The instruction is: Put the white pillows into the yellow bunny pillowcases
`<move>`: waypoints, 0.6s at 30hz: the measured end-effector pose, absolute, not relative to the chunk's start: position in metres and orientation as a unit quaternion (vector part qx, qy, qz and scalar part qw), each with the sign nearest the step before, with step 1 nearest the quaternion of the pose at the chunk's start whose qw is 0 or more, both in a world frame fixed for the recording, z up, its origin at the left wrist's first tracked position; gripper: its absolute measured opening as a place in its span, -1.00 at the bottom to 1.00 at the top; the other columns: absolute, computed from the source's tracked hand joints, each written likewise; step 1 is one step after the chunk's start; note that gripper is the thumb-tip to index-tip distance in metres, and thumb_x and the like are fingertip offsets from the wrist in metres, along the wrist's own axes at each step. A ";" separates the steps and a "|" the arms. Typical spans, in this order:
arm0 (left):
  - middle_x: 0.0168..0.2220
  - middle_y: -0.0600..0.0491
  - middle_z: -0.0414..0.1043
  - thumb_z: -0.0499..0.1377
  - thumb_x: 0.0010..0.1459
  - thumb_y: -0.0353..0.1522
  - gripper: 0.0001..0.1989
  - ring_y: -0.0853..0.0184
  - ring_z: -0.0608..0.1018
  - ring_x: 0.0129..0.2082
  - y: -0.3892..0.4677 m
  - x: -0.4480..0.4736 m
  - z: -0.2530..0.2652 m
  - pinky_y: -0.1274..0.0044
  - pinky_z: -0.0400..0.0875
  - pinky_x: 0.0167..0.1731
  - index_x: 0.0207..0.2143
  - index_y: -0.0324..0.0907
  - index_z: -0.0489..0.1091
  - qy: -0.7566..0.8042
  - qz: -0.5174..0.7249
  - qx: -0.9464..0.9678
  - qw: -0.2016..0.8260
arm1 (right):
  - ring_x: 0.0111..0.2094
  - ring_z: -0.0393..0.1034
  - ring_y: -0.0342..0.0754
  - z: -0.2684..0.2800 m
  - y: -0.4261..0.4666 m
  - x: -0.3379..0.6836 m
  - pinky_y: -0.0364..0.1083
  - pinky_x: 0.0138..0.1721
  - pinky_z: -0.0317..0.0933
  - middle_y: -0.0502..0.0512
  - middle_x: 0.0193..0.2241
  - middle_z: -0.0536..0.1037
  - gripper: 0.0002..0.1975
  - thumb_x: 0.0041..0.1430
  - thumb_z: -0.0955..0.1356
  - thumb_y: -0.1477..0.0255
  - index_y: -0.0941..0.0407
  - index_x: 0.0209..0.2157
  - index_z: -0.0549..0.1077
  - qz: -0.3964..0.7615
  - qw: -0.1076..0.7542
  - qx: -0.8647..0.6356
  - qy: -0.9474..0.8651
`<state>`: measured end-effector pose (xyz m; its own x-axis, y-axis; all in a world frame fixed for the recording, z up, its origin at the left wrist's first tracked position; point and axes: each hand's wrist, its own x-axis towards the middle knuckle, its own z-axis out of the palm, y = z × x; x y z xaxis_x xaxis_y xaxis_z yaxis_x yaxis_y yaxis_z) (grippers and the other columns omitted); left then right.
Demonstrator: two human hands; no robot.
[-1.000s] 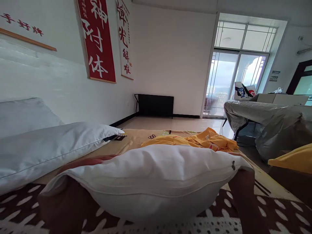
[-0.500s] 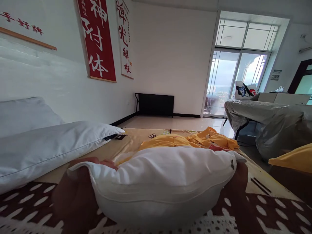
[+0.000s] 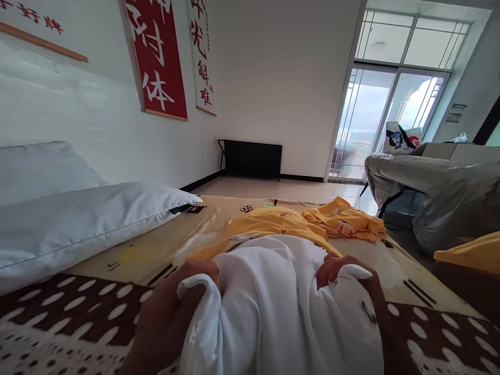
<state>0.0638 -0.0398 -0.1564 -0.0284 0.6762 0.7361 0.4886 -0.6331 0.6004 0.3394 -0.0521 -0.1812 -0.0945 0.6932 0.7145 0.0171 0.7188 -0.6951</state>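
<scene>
A white pillow (image 3: 273, 302) is bunched up close in front of me, its middle creased into deep folds. My left hand (image 3: 175, 297) is closed on its left corner, and a flap of white fabric sticks out past the fingers. On the other side, my right hand (image 3: 344, 271) grips the right corner, with the fingers curled over the edge. Just beyond the pillow lies a yellow cloth (image 3: 273, 221), crumpled flat on the patterned bedspread (image 3: 136, 255). The pillow's lower part runs out of view at the bottom.
Two white pillows lie at the left, the nearer one (image 3: 89, 224) along the wall. More yellow cloth (image 3: 347, 219) sits at the bed's far right. A plastic-wrapped piece of furniture (image 3: 437, 172) stands right, and a black panel (image 3: 253, 159) leans by the far wall.
Both hands have come closer together, squeezing the pillow narrower and folding its middle. The pillow's near side now hangs more upright. The view has tipped slightly downward.
</scene>
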 end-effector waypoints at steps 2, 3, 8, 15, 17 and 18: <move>-0.62 0.17 0.28 0.01 0.17 -0.28 -0.73 0.48 0.28 -0.65 -0.038 0.065 -0.154 0.63 0.22 -0.60 -0.56 -0.16 0.27 0.312 0.561 0.758 0.113 | -0.48 0.36 -0.09 -0.183 -0.052 0.336 -0.08 -0.38 0.22 0.03 -0.54 0.53 -0.83 0.17 0.28 0.39 0.09 -0.47 0.42 0.261 0.593 -0.249 -0.720; -0.61 0.17 0.27 0.02 0.17 -0.31 -0.77 0.48 0.29 -0.63 -0.037 0.066 -0.153 0.63 0.24 -0.58 -0.54 -0.16 0.27 0.259 0.548 0.785 0.127 | -0.49 0.35 -0.11 -0.184 -0.052 0.334 -0.09 -0.38 0.20 0.03 -0.55 0.52 -0.83 0.17 0.28 0.40 0.09 -0.47 0.42 0.252 0.579 -0.247 -0.735; -0.19 -0.01 0.41 -0.01 0.23 -0.33 -0.83 0.26 0.43 -0.09 -0.035 0.072 -0.155 0.44 0.30 -0.07 -0.39 -0.14 0.30 0.173 0.528 0.826 0.094 | -0.48 0.30 -0.11 -0.186 -0.052 0.328 -0.09 -0.38 0.17 0.03 -0.59 0.46 -0.82 0.17 0.25 0.42 0.10 -0.49 0.39 0.216 0.490 -0.247 -0.808; -0.45 0.07 0.43 -0.08 0.23 -0.42 -0.81 0.40 0.44 -0.42 -0.038 0.095 -0.173 0.53 0.32 -0.25 -0.33 -0.15 0.31 0.137 0.379 0.901 0.159 | -0.51 0.24 -0.16 -0.187 -0.058 0.307 -0.13 -0.32 0.14 -0.03 -0.61 0.38 -0.85 0.09 0.15 0.51 0.09 -0.51 0.26 0.177 0.384 -0.258 -0.869; -0.52 0.10 0.38 -0.06 0.18 -0.47 -0.83 0.42 0.39 -0.49 -0.041 0.103 -0.176 0.54 0.31 -0.28 -0.40 -0.17 0.27 0.152 0.367 0.908 0.132 | -0.56 0.19 -0.18 -0.191 -0.058 0.300 -0.16 -0.35 0.12 -0.07 -0.66 0.29 -0.86 0.04 0.15 0.54 0.08 -0.55 0.16 0.171 0.369 -0.258 -0.876; -0.54 0.11 0.37 -0.06 0.17 -0.48 -0.84 0.42 0.38 -0.50 -0.042 0.106 -0.176 0.54 0.31 -0.29 -0.43 -0.17 0.25 0.161 0.362 0.910 0.124 | -0.58 0.16 -0.19 -0.193 -0.058 0.298 -0.16 -0.36 0.11 -0.09 -0.67 0.25 -0.86 0.02 0.14 0.55 0.07 -0.57 0.10 0.168 0.367 -0.260 -0.877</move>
<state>0.1062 -0.0424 -0.1763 0.6856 0.3833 0.6189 0.2043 -0.9173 0.3417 0.2982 -0.0580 -0.1932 -0.5952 0.5798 0.5564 0.3333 0.8081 -0.4857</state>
